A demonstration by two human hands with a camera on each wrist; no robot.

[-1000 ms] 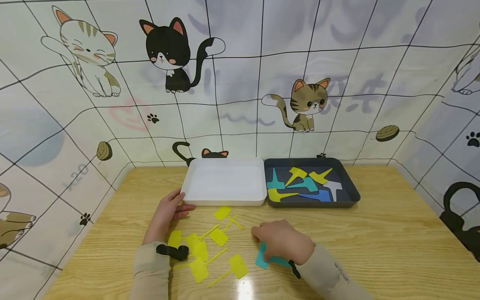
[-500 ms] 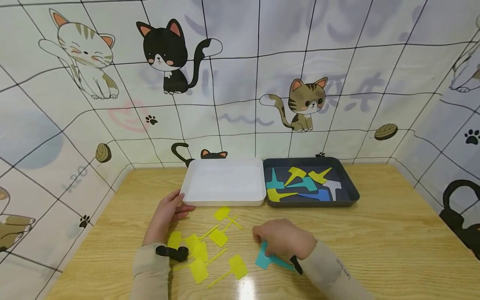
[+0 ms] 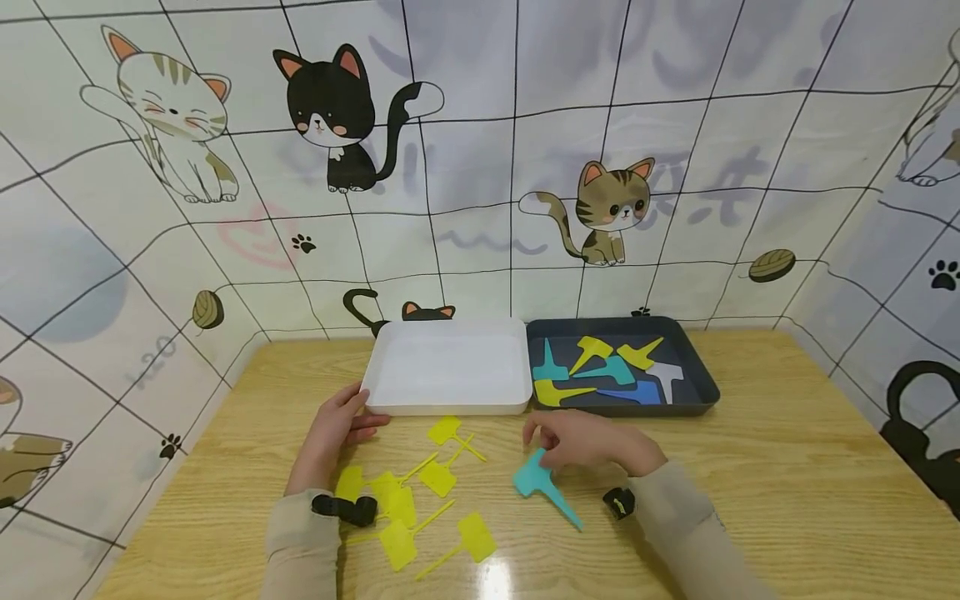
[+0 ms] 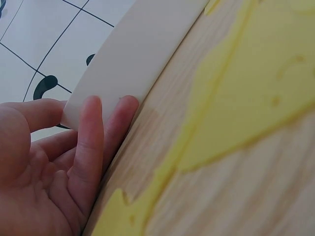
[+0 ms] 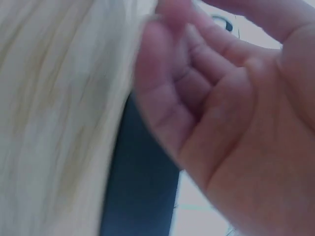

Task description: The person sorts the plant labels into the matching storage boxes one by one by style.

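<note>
My left hand (image 3: 339, 427) holds the near left corner of a white tray (image 3: 450, 409), thumb on its side and fingers along its front wall. In the left wrist view, those fingers (image 4: 90, 132) lie against the tray wall (image 4: 133, 49). My right hand (image 3: 588, 442) pinches a teal T-shaped plant label (image 3: 534, 477) by its head, its pointed stem toward me. The right wrist view shows the curled fingers (image 5: 162, 88) blurred, with no label visible there. Several yellow plant labels (image 3: 397, 543) with square heads and thin stems lie between the hands.
A dark grey tray (image 3: 701, 407) adjoins the white tray's right side. It holds several T-shaped labels, teal, yellow, white and a blue one (image 3: 637, 392). The wooden table (image 3: 780, 467) ends at a cat-print cloth wall (image 3: 480, 242) behind the trays.
My right hand has moved away from me toward the dark tray, bringing the teal plant label along and turning it. The left hand and the white tray stay in place.
</note>
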